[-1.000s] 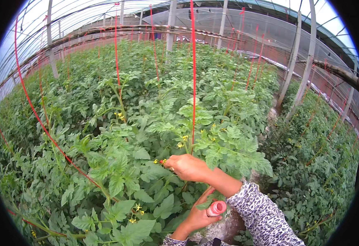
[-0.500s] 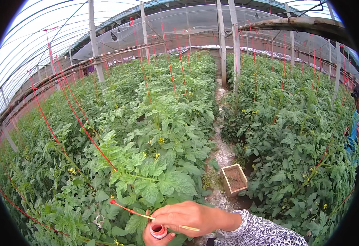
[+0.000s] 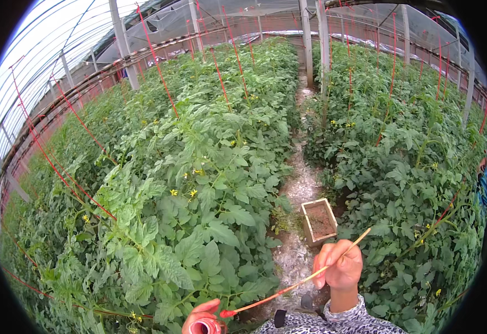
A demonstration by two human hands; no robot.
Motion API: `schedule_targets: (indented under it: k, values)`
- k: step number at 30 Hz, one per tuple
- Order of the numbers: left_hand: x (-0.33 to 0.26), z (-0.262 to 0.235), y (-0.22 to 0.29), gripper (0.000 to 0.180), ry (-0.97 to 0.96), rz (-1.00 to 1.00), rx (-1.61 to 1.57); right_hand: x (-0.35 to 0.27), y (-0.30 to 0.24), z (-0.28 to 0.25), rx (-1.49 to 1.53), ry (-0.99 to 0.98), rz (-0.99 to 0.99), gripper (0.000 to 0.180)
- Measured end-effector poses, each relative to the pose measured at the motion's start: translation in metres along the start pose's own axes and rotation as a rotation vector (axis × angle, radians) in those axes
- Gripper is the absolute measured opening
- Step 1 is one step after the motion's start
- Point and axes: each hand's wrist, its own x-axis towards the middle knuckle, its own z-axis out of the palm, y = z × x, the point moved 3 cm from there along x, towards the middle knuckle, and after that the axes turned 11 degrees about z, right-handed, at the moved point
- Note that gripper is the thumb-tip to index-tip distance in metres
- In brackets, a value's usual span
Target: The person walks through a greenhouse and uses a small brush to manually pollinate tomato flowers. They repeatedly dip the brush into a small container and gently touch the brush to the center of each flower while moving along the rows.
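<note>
My right hand (image 3: 340, 263) pinches a thin wooden brush (image 3: 304, 281) by its upper shaft. The brush slants down to the left, and its red-stained tip (image 3: 228, 314) is just right of a small open jar. That jar (image 3: 205, 327), reddish with a dark mouth, is held in my left hand (image 3: 205, 309) at the lower edge; the hand is partly cut off by the frame. Leafy tomato plants (image 3: 210, 234) with yellow flowers (image 3: 193, 193) stand beyond my left hand.
A narrow pale path (image 3: 296, 183) runs between two dense plant rows. On it stands a square box (image 3: 305, 222) with soil inside. Red strings (image 3: 160, 69) rise from the plants, among concrete posts (image 3: 306, 44). Part of a person in blue (image 3: 483, 186) shows at the far right.
My right hand has moved right and away from the jar, the brush tip now beside the jar's mouth. My left hand sits lower. The view has tilted down.
</note>
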Motion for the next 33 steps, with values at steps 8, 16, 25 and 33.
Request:
schedule_targets:
  k: [8,16,25,33]
  values:
    - [0.045,0.095,-0.084,0.045,-0.131,-0.064,0.225,0.001,-0.052,-0.096,-0.021,0.105,0.0,0.025]
    - [0.106,0.142,-0.126,0.05,0.106,0.127,0.425,0.014,-0.085,-0.183,-0.033,0.331,0.006,0.021]
    - [0.192,0.105,-0.104,0.051,0.359,0.368,0.615,0.058,-0.081,-0.218,0.101,0.095,0.164,0.02]
    - [0.269,0.037,-0.093,0.055,0.594,0.581,0.819,0.142,-0.051,-0.228,0.067,0.074,0.221,0.022]
